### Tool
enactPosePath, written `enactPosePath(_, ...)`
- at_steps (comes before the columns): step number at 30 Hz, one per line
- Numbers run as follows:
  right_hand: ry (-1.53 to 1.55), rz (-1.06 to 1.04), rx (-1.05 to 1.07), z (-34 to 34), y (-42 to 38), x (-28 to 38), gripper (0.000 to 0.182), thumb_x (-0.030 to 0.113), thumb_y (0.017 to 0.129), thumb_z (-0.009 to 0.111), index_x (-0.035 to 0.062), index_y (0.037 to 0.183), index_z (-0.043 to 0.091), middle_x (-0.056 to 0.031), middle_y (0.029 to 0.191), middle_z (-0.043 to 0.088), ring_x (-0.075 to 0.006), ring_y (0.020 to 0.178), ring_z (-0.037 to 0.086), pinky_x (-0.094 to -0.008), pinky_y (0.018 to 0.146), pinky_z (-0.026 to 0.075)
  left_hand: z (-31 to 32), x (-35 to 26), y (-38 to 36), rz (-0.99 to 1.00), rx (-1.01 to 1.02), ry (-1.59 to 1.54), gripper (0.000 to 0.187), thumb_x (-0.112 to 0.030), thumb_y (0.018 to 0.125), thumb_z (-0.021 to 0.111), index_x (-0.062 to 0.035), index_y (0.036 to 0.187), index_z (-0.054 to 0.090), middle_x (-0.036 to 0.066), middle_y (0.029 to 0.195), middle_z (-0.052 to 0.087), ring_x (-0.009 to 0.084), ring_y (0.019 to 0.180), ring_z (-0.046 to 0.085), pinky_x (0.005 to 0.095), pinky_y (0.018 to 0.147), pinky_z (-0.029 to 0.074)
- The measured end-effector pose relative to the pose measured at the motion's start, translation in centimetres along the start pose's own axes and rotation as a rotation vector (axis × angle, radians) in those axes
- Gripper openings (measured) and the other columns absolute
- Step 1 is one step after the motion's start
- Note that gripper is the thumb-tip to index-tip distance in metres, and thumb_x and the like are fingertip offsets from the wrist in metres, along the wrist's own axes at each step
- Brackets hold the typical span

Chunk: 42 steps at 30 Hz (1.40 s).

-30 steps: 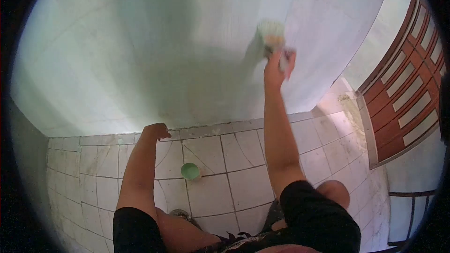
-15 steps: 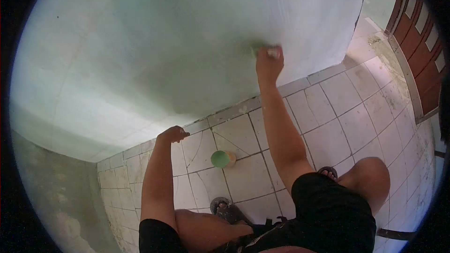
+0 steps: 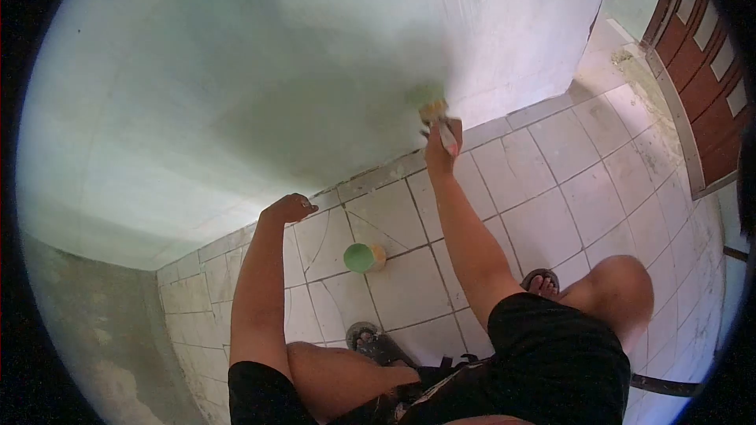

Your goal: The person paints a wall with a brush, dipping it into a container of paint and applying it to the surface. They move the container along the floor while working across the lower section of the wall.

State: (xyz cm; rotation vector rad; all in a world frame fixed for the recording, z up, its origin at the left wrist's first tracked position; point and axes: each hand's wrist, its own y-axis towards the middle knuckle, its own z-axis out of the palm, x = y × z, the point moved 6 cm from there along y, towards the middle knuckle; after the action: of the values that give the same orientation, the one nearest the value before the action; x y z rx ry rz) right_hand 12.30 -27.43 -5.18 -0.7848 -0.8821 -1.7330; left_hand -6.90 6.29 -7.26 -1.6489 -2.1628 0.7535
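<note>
My right hand (image 3: 442, 142) grips a paintbrush (image 3: 432, 110) by its pale handle. The bristles point up and meet the lower part of the pale green wall (image 3: 331, 55), where a greener smear shows beside them. Near the foot of the wall, my left hand (image 3: 290, 208) hangs with its fingers curled in, and nothing shows in it. A small round container of green paint (image 3: 360, 258) stands on the floor between my arms, apart from both hands.
White floor tiles (image 3: 405, 287) run along the wall's base. At the right is a brown door (image 3: 701, 63) with pale panels. Bare grey plaster (image 3: 87, 323) covers the wall at the left. My sandalled feet are on the tiles, and a dark bar (image 3: 665, 386) lies at lower right.
My right hand has moved down the wall with the paintbrush, which now shows more clearly. My left hand stays near the wall's base, and the view has shifted slightly.
</note>
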Motion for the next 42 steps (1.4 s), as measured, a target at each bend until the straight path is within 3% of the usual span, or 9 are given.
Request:
enactPosePath(2, -0.186, -0.041, -0.028, -5.3, -1.1, -10.1, 0.015, 0.013, 0.08, 0.059, 0.0026, 0.085, 0.05, -0.0068, 0.085, 0.052, -0.0124, 0.073, 0.053, -0.027, 0.06, 0.046, 1.1, 1.7, 0.1, -0.139, 0.134, -0.053, 0.049, -0.05, 0.081, 0.05, -0.0034, 0.093, 0.062, 0.011, 0.083, 0.065, 0.0249, 0.086, 0.059, 0.0369, 0.082, 0.044)
enactPosePath(5, -0.2, 0.155, -0.169, -9.0, -1.7, -14.2, 0.018, 0.015, 0.078, 0.062, 0.0027, 0.082, 0.05, -0.0073, 0.081, 0.054, -0.0127, 0.071, 0.054, -0.028, 0.058, 0.045, -1.0, 0.3, -2.3, -0.242, 0.095, -0.206, 0.047, -0.048, 0.081, 0.052, -0.002, 0.088, 0.06, 0.009, 0.075, 0.063, 0.0192, 0.069, 0.061, 0.0324, 0.073, 0.047)
enactPosePath(9, -0.237, 0.055, -0.202, -1.4, 1.3, -1.1, 0.017, 0.015, 0.08, 0.059, 0.0018, 0.084, 0.049, -0.0064, 0.075, 0.053, -0.0138, 0.069, 0.055, -0.0279, 0.057, 0.046, 0.1, 1.6, -0.9, -0.159, 0.079, -0.207, 0.045, -0.046, 0.08, 0.057, -0.0016, 0.086, 0.059, 0.009, 0.081, 0.064, 0.0185, 0.068, 0.06, 0.0324, 0.058, 0.048)
enactPosePath(15, -0.093, -0.256, -0.138, 7.3, 6.3, 11.8, 0.011, 0.011, 0.081, 0.052, 0.0023, 0.083, 0.046, -0.0092, 0.084, 0.054, -0.016, 0.073, 0.054, -0.0283, 0.065, 0.047, -0.3, 0.8, -2.3, -0.232, 0.055, -0.291, 0.05, -0.049, 0.079, 0.055, 0.0006, 0.09, 0.057, 0.008, 0.074, 0.063, 0.0196, 0.064, 0.059, 0.0348, 0.067, 0.047)
enactPosePath(17, 0.37, -0.317, 0.007, 8.0, 6.6, 12.5, 0.011, 0.005, 0.083, 0.048, 0.0023, 0.09, 0.041, -0.01, 0.09, 0.052, -0.0182, 0.079, 0.056, -0.0313, 0.069, 0.052, 0.1, 0.8, -1.6, -0.213, 0.086, -0.237, 0.049, -0.048, 0.079, 0.055, -0.0002, 0.089, 0.058, 0.008, 0.073, 0.063, 0.0192, 0.063, 0.058, 0.0345, 0.066, 0.047)
enactPosePath(20, 0.226, -0.136, 0.065, 4.4, 5.7, 5.0, 0.016, 0.005, 0.084, 0.047, 0.0026, 0.097, 0.038, -0.0105, 0.095, 0.05, -0.0215, 0.083, 0.057, -0.0362, 0.073, 0.053, 1.1, 1.3, -0.7, -0.172, 0.119, -0.124, 0.046, -0.047, 0.079, 0.055, -0.0021, 0.086, 0.06, 0.008, 0.073, 0.063, 0.0185, 0.064, 0.058, 0.0337, 0.066, 0.047)
enactPosePath(26, -0.088, 0.38, -0.021, -7.5, -3.6, -10.3, 0.01, 0.009, 0.085, 0.051, 0.0035, 0.093, 0.046, -0.0069, 0.087, 0.053, -0.014, 0.077, 0.055, -0.0263, 0.063, 0.05, 0.1, 0.6, -1.3, -0.185, 0.123, -0.239, 0.043, -0.042, 0.082, 0.056, 0.0001, 0.084, 0.059, 0.011, 0.078, 0.062, 0.0174, 0.066, 0.059, 0.0326, 0.065, 0.049)
enactPosePath(36, -0.123, 0.304, -0.004, -11.3, -2.4, -16.5, 0.01, 0.008, 0.082, 0.053, 0.0038, 0.09, 0.051, -0.0054, 0.086, 0.054, -0.0139, 0.075, 0.055, -0.0256, 0.06, 0.046, 2.1, 3.1, -0.1, -0.178, 0.102, -0.258, 0.047, -0.049, 0.079, 0.054, -0.0028, 0.086, 0.061, 0.01, 0.071, 0.061, 0.0187, 0.064, 0.058, 0.0336, 0.067, 0.046)
enactPosePath(42, -0.571, 0.118, -0.084, -9.5, -0.2, -15.2, 0.013, 0.011, 0.079, 0.057, 0.0041, 0.088, 0.049, -0.0085, 0.077, 0.057, -0.0176, 0.07, 0.059, -0.0306, 0.057, 0.048, 2.5, 3.3, -0.3, -0.07, 0.055, -0.249, 0.047, -0.048, 0.079, 0.056, -0.0014, 0.083, 0.061, 0.01, 0.071, 0.061, 0.0173, 0.061, 0.057, 0.0328, 0.063, 0.047)
